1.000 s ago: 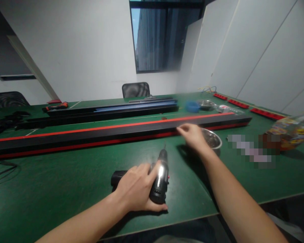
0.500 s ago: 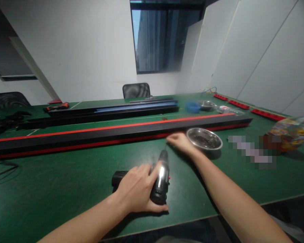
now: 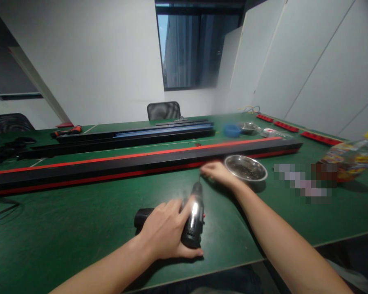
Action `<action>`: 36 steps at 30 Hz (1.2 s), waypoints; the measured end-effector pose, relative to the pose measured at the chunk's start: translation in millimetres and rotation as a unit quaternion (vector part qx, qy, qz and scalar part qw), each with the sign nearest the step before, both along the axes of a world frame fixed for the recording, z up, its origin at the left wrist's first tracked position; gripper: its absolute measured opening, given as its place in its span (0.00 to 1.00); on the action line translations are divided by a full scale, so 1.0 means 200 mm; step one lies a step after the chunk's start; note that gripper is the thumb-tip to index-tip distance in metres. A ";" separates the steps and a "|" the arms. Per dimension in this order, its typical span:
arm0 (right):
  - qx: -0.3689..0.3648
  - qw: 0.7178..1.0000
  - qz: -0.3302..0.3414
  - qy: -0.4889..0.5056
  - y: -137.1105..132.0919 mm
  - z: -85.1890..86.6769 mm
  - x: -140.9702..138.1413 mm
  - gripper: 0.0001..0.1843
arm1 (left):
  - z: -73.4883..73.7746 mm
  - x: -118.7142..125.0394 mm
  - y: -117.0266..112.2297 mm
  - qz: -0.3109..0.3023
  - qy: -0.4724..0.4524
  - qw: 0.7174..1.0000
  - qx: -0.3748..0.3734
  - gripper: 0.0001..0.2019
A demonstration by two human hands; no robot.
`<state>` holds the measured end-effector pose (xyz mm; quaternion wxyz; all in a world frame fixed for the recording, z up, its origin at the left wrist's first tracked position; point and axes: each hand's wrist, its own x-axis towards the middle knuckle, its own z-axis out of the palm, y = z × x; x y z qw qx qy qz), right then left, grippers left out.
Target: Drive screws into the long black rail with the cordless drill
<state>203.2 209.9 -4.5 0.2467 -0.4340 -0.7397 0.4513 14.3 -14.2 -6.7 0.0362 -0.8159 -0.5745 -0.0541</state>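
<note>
My left hand [image 3: 165,228] is wrapped round a black cordless drill [image 3: 194,222] lying on its side on the green table, its bit pointing away from me. My right hand [image 3: 216,172] is closed in a pinch at the tip of the bit; whatever lies between the fingertips is too small to make out. A steel bowl [image 3: 247,167] with many small dark pieces in it stands just right of that hand. Beyond the fingertips runs a long black bar with red edges [image 3: 135,162], lying across the table.
Further back lie black and blue long profiles [image 3: 165,132], a blue round object [image 3: 232,130] and a second steel bowl [image 3: 248,128]. At right is a plastic bottle with a yellow cap [image 3: 352,159]. Red strips [image 3: 320,138] line the right edge. A cable [image 3: 3,210] lies at left.
The view has shifted very slightly. Both hands and the drill hold nearly the same positions, with the right fingertips still at the bit.
</note>
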 end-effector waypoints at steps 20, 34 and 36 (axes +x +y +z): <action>-0.002 1.000 -0.013 0.017 0.01 -0.02 0.00 0.11 | 0.00 0.00 0.00 -0.003 -0.006 1.000 -0.002 0.60; 0.045 0.999 0.009 -0.006 0.00 -0.03 -0.02 0.13 | 0.00 0.00 0.00 0.002 -0.009 1.000 0.004 0.62; 0.045 0.999 0.011 -0.005 0.00 -0.02 -0.02 0.13 | 0.00 0.00 0.00 0.003 -0.009 1.000 0.002 0.62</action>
